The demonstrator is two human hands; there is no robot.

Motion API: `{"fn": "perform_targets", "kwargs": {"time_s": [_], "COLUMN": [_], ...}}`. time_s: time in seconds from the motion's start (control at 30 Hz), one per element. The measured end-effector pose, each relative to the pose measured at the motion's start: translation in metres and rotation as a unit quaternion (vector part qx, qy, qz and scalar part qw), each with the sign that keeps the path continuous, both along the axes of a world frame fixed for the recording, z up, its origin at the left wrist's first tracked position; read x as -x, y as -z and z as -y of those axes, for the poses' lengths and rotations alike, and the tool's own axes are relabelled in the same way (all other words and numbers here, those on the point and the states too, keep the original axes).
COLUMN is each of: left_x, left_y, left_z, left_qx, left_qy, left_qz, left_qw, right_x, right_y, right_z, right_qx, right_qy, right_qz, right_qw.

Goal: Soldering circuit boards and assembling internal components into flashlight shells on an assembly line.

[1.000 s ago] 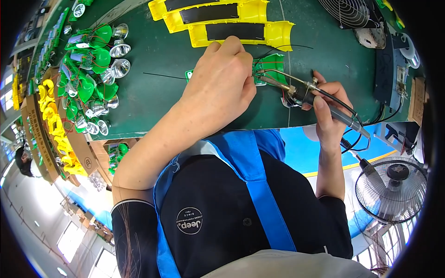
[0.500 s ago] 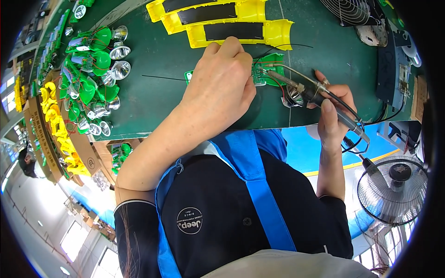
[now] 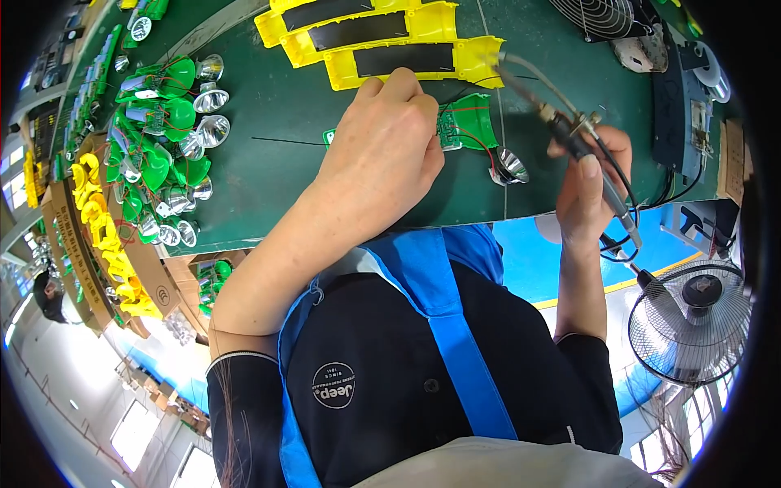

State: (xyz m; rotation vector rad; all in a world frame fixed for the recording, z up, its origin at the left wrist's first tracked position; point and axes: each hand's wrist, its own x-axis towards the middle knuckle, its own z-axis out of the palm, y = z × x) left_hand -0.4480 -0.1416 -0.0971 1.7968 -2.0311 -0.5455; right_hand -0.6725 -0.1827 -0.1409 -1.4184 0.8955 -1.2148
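Observation:
My left hand is curled closed over a green circuit board; its fingertips and what they grip are hidden. Thin black wires stick out on both sides of it. Beside the board lies a curved green plastic piece, and red wires run to a silver reflector cup. My right hand is wrapped round a soldering iron with a thin metal feed tube fixed along it. The iron's front end is blurred, raised away from the board and in front of the nearest yellow shell.
Yellow plastic shells with black strips lie along the far side. Green lamp parts with reflector cups pile up at left, near a carton by yellow parts. A dark boxy unit stands right; a fan is below.
My right hand has moved the soldering iron up and away from the circuit board, baring the green piece and reflector cup. My left hand stays nearly in place.

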Motion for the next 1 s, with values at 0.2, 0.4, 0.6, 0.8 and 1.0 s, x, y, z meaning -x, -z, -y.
{"fn": "perform_targets", "kwargs": {"time_s": [0.2, 0.4, 0.6, 0.8, 1.0], "left_x": [-0.015, -0.005, -0.010, -0.053, -0.063], "left_y": [-0.001, -0.001, 0.011, 0.010, 0.003], "left_z": [-0.011, 0.016, 0.021, 0.004, 0.009], "left_qx": [0.002, 0.053, 0.139, -0.070, -0.117], "left_qy": [0.050, 0.060, 0.095, -0.101, -0.046], "left_qz": [-0.018, -0.144, -0.148, -0.374, -0.253], "left_qw": [0.999, 0.986, 0.975, 0.919, 0.959], "right_x": [-0.013, -0.045, -0.051, -0.007, -0.013], "right_y": [-0.016, -0.006, 0.016, 0.020, -0.011], "right_z": [0.019, 0.033, 0.038, 0.021, 0.033], "right_qx": [0.055, 0.134, 0.103, 0.133, 0.119], "right_qy": [0.001, -0.010, -0.025, -0.024, -0.024], "right_qz": [-0.004, -0.081, -0.136, -0.092, -0.079], "right_qw": [0.998, 0.988, 0.985, 0.987, 0.989]}}
